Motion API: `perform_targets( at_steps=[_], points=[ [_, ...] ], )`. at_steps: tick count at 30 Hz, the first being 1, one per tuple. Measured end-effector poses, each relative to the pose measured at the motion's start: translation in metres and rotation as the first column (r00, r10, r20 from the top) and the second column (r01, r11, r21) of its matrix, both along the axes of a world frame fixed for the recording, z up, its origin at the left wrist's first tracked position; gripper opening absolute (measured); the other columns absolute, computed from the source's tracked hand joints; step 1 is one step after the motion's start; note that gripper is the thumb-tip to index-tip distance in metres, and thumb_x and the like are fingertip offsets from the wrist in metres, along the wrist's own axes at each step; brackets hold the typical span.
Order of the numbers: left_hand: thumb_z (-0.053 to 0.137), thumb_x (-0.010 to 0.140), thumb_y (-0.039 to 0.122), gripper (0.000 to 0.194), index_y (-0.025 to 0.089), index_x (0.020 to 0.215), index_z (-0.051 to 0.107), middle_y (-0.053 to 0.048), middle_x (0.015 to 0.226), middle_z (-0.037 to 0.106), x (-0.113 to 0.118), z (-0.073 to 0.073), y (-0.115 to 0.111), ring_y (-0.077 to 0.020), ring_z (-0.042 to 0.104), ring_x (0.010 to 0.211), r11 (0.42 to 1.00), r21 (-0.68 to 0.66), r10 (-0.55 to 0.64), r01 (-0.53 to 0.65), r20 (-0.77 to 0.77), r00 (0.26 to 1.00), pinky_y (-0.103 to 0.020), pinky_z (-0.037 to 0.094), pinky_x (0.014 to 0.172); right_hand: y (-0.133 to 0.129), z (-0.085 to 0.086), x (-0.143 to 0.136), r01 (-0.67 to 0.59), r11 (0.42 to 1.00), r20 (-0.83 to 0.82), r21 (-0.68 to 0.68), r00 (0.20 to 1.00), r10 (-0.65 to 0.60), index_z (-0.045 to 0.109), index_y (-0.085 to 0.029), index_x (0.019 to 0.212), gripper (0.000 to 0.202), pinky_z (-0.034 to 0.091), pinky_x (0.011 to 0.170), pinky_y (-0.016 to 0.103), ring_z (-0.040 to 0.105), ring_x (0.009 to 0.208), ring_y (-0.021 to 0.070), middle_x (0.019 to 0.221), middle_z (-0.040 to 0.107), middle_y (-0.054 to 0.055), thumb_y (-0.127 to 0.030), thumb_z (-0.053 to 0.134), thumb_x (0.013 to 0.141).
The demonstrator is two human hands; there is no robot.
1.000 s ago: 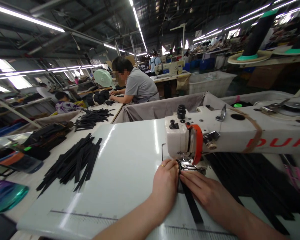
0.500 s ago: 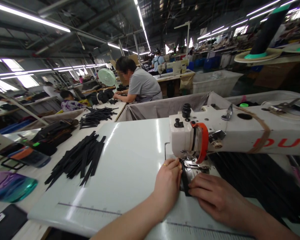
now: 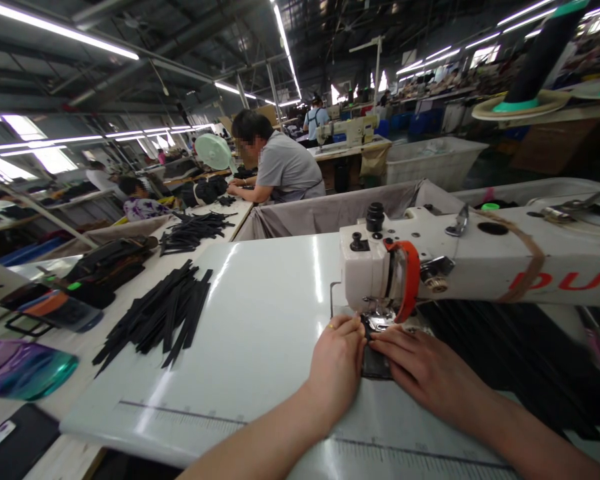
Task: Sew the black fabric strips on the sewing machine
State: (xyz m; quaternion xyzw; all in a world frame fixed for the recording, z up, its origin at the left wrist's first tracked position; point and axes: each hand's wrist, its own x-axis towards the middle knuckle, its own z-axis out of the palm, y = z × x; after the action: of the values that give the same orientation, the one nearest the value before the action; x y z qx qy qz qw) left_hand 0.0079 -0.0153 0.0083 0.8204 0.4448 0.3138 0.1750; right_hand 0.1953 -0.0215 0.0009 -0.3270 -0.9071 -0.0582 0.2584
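Note:
A white sewing machine (image 3: 363,270) with an orange guard (image 3: 409,280) stands on the pale table in front of me. Under its presser foot (image 3: 379,323) lies a small black fabric strip (image 3: 367,328), mostly covered by fingers. My left hand (image 3: 336,357) is closed, its fingertips pressing the strip on the left of the foot. From the right, my right hand (image 3: 425,373) pinches the strip's near end with fingers together, just in front of the foot. A dark metal plate (image 3: 377,365) shows between the two hands.
Black strips (image 3: 160,313) lie piled on the left of the table (image 3: 260,360). Longer black pieces (image 3: 500,360) lie under the machine arm. A phone (image 3: 20,440), a purple-teal bottle (image 3: 30,367) and a jug (image 3: 63,310) are at far left. A co-worker (image 3: 290,163) sits ahead.
My right hand has moved forward and left, up to the presser foot. Less of the black strip shows on the near side, and the dark plate is more exposed. My left hand stays almost still.

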Motion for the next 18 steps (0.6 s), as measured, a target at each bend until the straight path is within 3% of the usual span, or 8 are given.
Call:
perform_targets(
  at_steps=[11, 18],
  points=[
    [0.045, 0.096, 0.011, 0.022, 0.016, 0.084, 0.064, -0.007, 0.096, 0.069, 0.0006, -0.0005, -0.0005, -0.0228, 0.058, 0.094, 1.0, 0.025, 0.002, -0.001, -0.045, 0.999, -0.038, 0.052, 0.09, 0.0007, 0.0028, -0.0039, -0.004, 1.0, 0.018, -0.004, 1.0, 0.004, 0.063, -0.015, 0.112, 0.027, 0.055, 0.08, 0.039, 0.065, 0.094, 0.0238, 0.107, 0.069, 0.01, -0.012, 0.045, 0.092],
    [0.048, 0.093, 0.009, 0.021, 0.017, 0.088, 0.067, -0.006, 0.098, 0.069, -0.0076, -0.0066, 0.0042, -0.0216, 0.059, 0.096, 1.0, 0.017, -0.01, 0.01, 0.005, 1.0, -0.037, 0.05, 0.092, -0.0021, 0.0003, -0.0016, -0.02, 1.0, 0.01, 0.012, 1.0, 0.02, 0.063, -0.014, 0.11, 0.028, 0.055, 0.084, 0.04, 0.064, 0.097, 0.0239, 0.106, 0.069, 0.009, -0.012, 0.042, 0.093]
  ],
)
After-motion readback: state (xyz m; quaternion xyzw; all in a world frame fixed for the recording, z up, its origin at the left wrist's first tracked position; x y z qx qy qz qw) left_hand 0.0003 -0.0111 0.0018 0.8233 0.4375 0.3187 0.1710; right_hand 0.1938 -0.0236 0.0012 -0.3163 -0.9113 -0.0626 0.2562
